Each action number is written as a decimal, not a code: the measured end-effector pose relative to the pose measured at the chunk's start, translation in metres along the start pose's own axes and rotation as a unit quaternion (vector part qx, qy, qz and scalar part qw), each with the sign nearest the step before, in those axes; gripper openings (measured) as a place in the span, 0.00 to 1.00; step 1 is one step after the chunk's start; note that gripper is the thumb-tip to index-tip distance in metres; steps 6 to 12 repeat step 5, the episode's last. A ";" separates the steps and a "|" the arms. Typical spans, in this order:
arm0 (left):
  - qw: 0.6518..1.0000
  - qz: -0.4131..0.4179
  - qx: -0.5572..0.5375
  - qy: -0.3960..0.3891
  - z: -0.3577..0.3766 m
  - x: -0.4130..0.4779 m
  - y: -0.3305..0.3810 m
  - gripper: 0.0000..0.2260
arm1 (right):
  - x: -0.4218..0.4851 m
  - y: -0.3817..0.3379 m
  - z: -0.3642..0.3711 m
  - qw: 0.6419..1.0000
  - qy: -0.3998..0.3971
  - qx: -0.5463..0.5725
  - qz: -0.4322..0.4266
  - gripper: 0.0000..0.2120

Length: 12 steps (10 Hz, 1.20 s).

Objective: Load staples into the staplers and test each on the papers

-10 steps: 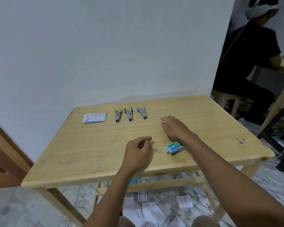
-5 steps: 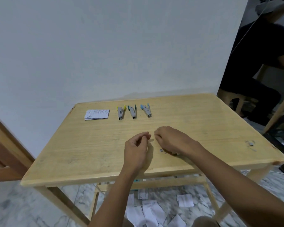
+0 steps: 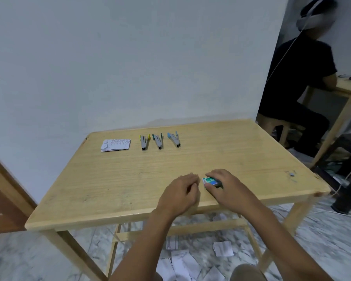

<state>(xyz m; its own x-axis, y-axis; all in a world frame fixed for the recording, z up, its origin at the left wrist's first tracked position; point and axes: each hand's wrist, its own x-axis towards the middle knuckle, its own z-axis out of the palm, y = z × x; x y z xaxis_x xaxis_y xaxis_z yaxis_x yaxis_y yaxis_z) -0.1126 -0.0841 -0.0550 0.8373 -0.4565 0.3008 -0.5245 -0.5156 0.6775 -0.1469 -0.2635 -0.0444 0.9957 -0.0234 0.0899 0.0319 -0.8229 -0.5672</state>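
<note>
Three small staplers lie open in a row at the back of the wooden table (image 3: pixel 114 179): one with yellow trim (image 3: pixel 144 142), one with teal trim (image 3: pixel 158 141), one with blue trim (image 3: pixel 174 139). A small stack of papers (image 3: pixel 115 145) lies to their left. Near the front edge my right hand (image 3: pixel 225 185) grips a green and blue staple box (image 3: pixel 210 181) on the tabletop. My left hand (image 3: pixel 180 192) is just left of the box, fingers pinched together; whether staples are in them I cannot tell.
A few loose staples (image 3: pixel 291 174) lie near the table's right edge. Scraps of paper (image 3: pixel 182 258) litter the marble floor under the table. A person in black (image 3: pixel 298 82) sits at another table at the right. A wooden door frame (image 3: pixel 6 191) is at the left.
My right hand pulled back from the middle of the table to the front and closed on the staple box. My left hand stayed near the front edge, pinched.
</note>
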 end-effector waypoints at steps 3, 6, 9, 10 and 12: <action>0.993 -0.031 -0.101 0.056 -0.003 0.000 -0.001 0.14 | -0.002 -0.016 0.010 0.995 0.086 -0.026 0.046 0.24; 0.978 -0.089 -0.181 0.063 -0.019 0.003 -0.002 0.12 | 0.005 -0.038 -0.009 0.992 0.119 -0.021 0.044 0.23; 0.978 -0.089 -0.181 0.063 -0.019 0.003 -0.002 0.12 | 0.005 -0.038 -0.009 0.992 0.119 -0.021 0.044 0.23; 0.978 -0.089 -0.181 0.063 -0.019 0.003 -0.002 0.12 | 0.005 -0.038 -0.009 0.992 0.119 -0.021 0.044 0.23; 0.978 -0.089 -0.181 0.063 -0.019 0.003 -0.002 0.12 | 0.005 -0.038 -0.009 0.992 0.119 -0.021 0.044 0.23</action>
